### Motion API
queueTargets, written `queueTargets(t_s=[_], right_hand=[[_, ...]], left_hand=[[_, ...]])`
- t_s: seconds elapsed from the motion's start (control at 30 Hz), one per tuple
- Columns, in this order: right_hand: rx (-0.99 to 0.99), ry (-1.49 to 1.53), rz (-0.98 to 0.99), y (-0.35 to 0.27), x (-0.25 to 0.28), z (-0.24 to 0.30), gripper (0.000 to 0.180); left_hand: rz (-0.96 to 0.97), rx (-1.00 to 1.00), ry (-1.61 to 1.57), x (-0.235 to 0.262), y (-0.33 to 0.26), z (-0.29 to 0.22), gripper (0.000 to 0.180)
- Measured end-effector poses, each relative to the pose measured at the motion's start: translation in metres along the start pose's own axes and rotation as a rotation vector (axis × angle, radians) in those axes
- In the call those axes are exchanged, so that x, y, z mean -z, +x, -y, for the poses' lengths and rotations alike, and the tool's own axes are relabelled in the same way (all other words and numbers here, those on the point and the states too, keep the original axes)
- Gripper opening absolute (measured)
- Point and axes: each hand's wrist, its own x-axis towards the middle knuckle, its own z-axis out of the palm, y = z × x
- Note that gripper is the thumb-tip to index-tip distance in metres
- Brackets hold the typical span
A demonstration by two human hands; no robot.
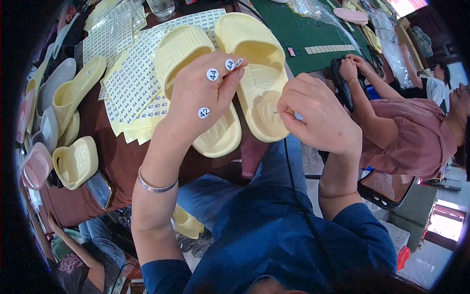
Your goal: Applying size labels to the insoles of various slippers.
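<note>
Two pale yellow slide slippers lie side by side, toes away from me, at the table's near edge. My left hand [203,90] is over the left slipper [178,44], its fingers curled and thumb against the index finger; what they grip, if anything, is hidden. Small round white stickers with printed numbers, such as one sticker [203,113], cling to the back of that hand and its index finger. My right hand [320,110] is pinched closed at the heel of the right slipper [259,81]. A tiny whitish bit shows by its fingers, too small to name.
Sheets of round number stickers [134,81] overlap left of the slippers. Several loose slippers, including a yellow slipper [76,161], crowd the left edge beside a phone [100,190]. A green mat [313,29] lies ahead. At right sits another person [401,132], hands on a dark item.
</note>
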Motion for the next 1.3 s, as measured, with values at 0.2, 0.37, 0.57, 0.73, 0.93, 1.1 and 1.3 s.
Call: queueTargets(t_s=[0.2,0.37,0.57,0.73,0.93,1.1,1.3], right_hand=[[-0.003,-0.108,0.041,0.004,-0.004,-0.001,0.008],[0.007,-0.117,0.037,0.007,-0.005,0.000,0.006],[0.004,-0.110,0.047,0.008,-0.008,-0.004,0.006],[-0.013,-0.125,0.056,0.009,-0.009,-0.002,0.007],[-0.033,-0.124,0.037,0.009,-0.012,-0.001,0.008],[-0.048,-0.179,-0.005,0.008,-0.012,0.001,0.008],[-0.051,-0.143,0.039,0.002,-0.001,0.006,0.010]], left_hand=[[-0.027,-0.018,0.003,0.000,-0.001,0.001,0.011],[-0.013,-0.030,0.005,0.001,0.000,0.002,0.012],[-0.022,-0.037,-0.003,-0.001,-0.001,0.004,0.012],[-0.013,-0.030,0.005,-0.001,-0.001,0.004,0.012],[-0.003,-0.015,-0.004,0.002,0.000,0.002,0.011],[-0.008,-0.018,-0.007,0.002,0.000,0.003,0.011],[0.003,-0.011,0.033,0.004,-0.001,0.003,0.013]])
